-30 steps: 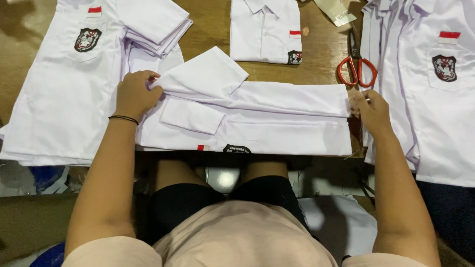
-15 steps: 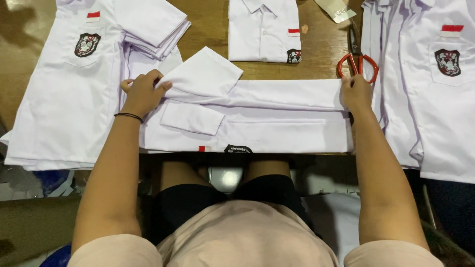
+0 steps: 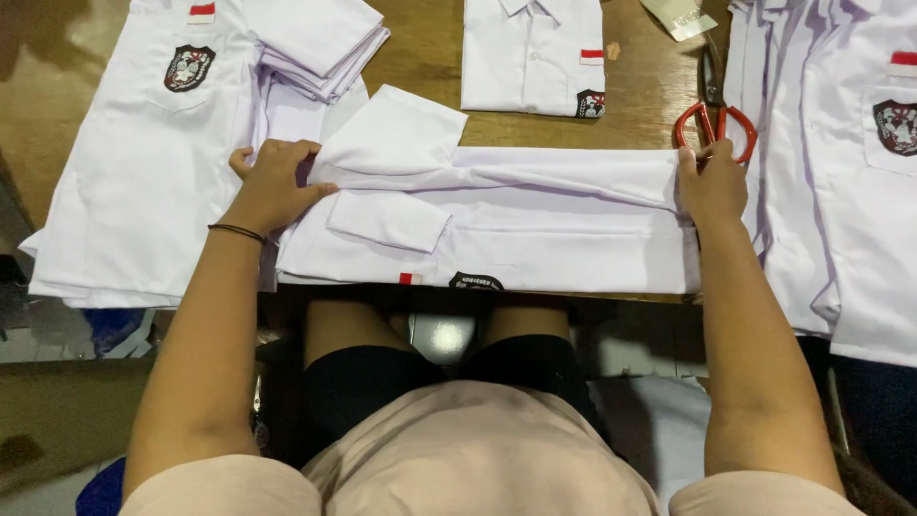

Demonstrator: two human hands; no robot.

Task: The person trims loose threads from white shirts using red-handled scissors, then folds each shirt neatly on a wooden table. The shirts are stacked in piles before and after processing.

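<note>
A white short-sleeved shirt (image 3: pixel 535 229) lies face down across the near edge of the wooden table, its sides folded in along its length. My left hand (image 3: pixel 272 183) grips the folded cloth at the left end, next to a sleeve (image 3: pixel 396 134) that sticks up and away from me. At the right end my right hand (image 3: pixel 712 182) pinches the folded edge of the same shirt. A thin dark band circles my left wrist.
Unfolded white shirts with a dark chest badge are stacked at the left (image 3: pixel 143 162) and at the right (image 3: pixel 850 162). A folded shirt (image 3: pixel 530 53) lies at the back centre. Red-handled scissors (image 3: pixel 714 119) lie just beyond my right hand on the wooden table (image 3: pixel 420 67).
My right hand moved left from the table edge onto the shirt's right end and took hold of the fold. My left hand slid slightly down along the left end.
</note>
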